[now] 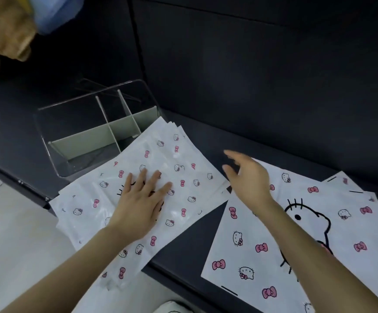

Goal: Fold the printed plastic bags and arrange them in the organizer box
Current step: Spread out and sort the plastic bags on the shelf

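**Left hand flat on the bag pile, right hand lifted beside it**

In the middle of the frame, the left hand (141, 201) lies flat on a pile of printed bags (183, 168), with its fingers straight and spread. This pile is white with small cat faces and pink bows, and it sits on a dark counter (262, 136). The lower left corner of the pile hangs over the counter edge.

The right hand (248, 177) is a little to the right of centre and looks lifted above the counter. Its fingers are open and relaxed and hold nothing; it is slightly blurred.

At the lower right lies a second pile of bags (262, 227), with a big black cat outline printed on top.

The clear organizer box (47, 123), with dividers inside, stands at the centre left, touching the far edge of the first pile.
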Tool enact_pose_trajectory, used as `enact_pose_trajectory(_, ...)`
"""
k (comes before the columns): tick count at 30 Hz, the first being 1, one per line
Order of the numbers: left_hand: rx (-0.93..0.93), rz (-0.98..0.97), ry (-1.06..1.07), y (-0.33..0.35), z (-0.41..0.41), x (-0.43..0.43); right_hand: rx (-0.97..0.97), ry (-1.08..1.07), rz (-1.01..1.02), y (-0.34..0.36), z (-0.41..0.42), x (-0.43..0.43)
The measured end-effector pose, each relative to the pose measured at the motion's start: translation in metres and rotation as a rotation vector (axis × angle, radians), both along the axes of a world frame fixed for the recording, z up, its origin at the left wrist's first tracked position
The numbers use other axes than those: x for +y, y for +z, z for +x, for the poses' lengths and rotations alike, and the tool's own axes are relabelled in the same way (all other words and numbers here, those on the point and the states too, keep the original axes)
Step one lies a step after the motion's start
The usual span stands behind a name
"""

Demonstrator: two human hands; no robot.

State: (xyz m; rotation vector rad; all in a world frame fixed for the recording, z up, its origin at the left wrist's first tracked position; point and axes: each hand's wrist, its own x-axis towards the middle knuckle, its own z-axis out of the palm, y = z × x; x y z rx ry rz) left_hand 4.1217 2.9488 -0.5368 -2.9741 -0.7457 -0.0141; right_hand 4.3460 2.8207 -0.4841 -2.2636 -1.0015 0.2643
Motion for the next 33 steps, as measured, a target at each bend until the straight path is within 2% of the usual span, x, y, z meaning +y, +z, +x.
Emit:
enact_pose_trajectory(5,-0.073,0.09,0.022,0.001,0.013,-0.008,-0.23,-0.093,-0.128,-0.015,0.02,-0.122)
enact_pose_trajectory(7,-0.131,0.07,0.032,0.007,0.024,-0.02,-0.3,-0.189,-0.169,-0.024,0.027,-0.173)
enact_pose_trajectory(10,-0.239,-0.03,-0.034,0.014,0.048,-0.053,-0.393,-0.315,-0.357,-0.044,0.039,-0.239)
enact_pose_trajectory(13,-0.261,-0.135,-0.132,0.013,0.081,-0.086,-0.323,-0.459,-0.526,-0.059,0.049,-0.273)
enact_pose_trajectory(17,-0.266,-0.167,-0.244,0.002,0.123,-0.119,-0.309,-0.602,-0.536,-0.066,0.065,-0.295)
enact_pose_trajectory(20,-0.232,-0.204,-0.251,-0.005,0.149,-0.133,-0.262,-0.634,-0.571,-0.07,0.074,-0.306)
enact_pose_trajectory(24,-0.147,-0.228,-0.248,-0.02,0.167,-0.143,-0.424,-0.606,-0.385,-0.084,0.073,-0.309)
enact_pose_trajectory(28,-0.257,-0.282,-0.226,-0.024,0.169,-0.144,-0.621,-0.605,-0.155,-0.08,0.072,-0.303)
enact_pose_trajectory(30,-0.334,-0.305,-0.216,-0.016,0.171,-0.147,-0.638,-0.599,-0.065,-0.068,0.073,-0.302)
enact_pose_trajectory(33,-0.409,-0.263,-0.243,0.007,0.18,-0.152,-0.525,-0.659,0.106,-0.04,0.082,-0.316)
